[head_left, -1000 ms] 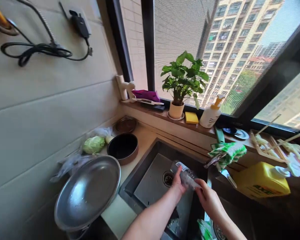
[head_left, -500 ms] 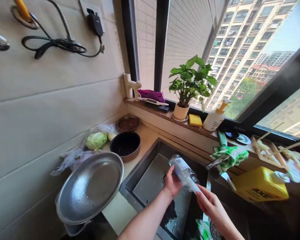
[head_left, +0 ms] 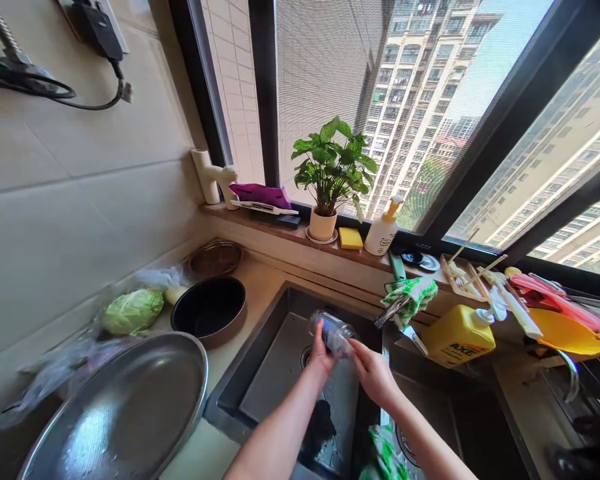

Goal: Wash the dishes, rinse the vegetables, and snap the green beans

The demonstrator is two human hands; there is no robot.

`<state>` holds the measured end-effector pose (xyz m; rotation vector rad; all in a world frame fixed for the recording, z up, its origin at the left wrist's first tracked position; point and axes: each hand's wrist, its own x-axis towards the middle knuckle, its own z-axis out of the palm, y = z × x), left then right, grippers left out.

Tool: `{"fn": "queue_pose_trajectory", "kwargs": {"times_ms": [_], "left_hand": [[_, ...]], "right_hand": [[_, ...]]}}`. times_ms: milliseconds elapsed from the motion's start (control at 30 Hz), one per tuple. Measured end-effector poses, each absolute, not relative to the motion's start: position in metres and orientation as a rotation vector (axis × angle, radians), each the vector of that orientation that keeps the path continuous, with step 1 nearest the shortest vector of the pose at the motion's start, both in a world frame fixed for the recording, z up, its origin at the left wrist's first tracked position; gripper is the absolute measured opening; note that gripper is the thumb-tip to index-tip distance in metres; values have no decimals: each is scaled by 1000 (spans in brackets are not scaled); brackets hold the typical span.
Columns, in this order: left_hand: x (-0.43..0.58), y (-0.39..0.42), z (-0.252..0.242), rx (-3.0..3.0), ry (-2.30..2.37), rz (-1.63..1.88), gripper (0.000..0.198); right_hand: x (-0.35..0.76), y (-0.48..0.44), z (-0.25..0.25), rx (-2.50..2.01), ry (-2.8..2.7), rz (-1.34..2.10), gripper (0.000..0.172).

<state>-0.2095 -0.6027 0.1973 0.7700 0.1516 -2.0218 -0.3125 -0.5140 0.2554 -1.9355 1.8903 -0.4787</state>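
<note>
Head view. Steel sink (head_left: 260,373), basin holds no dishes; its floor is wet and the drain (head_left: 306,357) shows beside the left wrist. Clear glass bottle (head_left: 331,331) is held over the basin, just above the drain. Contents of the bottle cannot be told; it looks transparent.

Bottle axis: long axis near horizontal, tilted, 1 end up and to the left, the other down and to the right toward the right hand. Which end is the mouth cannot be told.

Left hand (head_left: 321,353) grasps the bottle from below, fingers wrapped round its middle. Right hand (head_left: 373,373) closes on the bottle's lower right end.

Left counter: black bowl (head_left: 209,308), no contents seen; large steel pan (head_left: 115,413), wet, nothing in it; cabbage (head_left: 133,311) in thin plastic. Right of the sink: yellow detergent jug (head_left: 459,333), green cloth (head_left: 409,294) over the tap.
</note>
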Motion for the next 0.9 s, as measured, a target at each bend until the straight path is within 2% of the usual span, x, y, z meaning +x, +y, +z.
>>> {"fn": "queue_pose_trajectory", "kwargs": {"times_ms": [133,200,267,367,467,567,733,900], "left_hand": [[-218,-609,188,973,186,-2021,30],[-215,-611,182,1032,173,-2050,29],[-208,-611,176,1042,184,-2038,31],[-199,-612,172,1051,216,-2014,33],[-196,-616,173,1060,207,-1955,27],[-198,-618,175,1076,161,-1914,28],[-201,-615,174,1109,177,-1907,32],[-203,-607,172,1148,82,-1868,29]], "right_hand": [[-310,-516,244,-1933,2150,-144,44],[-316,-513,251,-1982,1958,-179,43],[-327,-512,261,-1973,1765,-361,38],[-344,-505,269,-1896,1861,-505,36],[-344,-488,263,-1978,2043,-355,38],[-331,-478,260,-2170,1913,-226,41],[-329,-490,258,-1927,2167,-416,34],[-318,-496,233,-1733,2011,-751,35]]}}
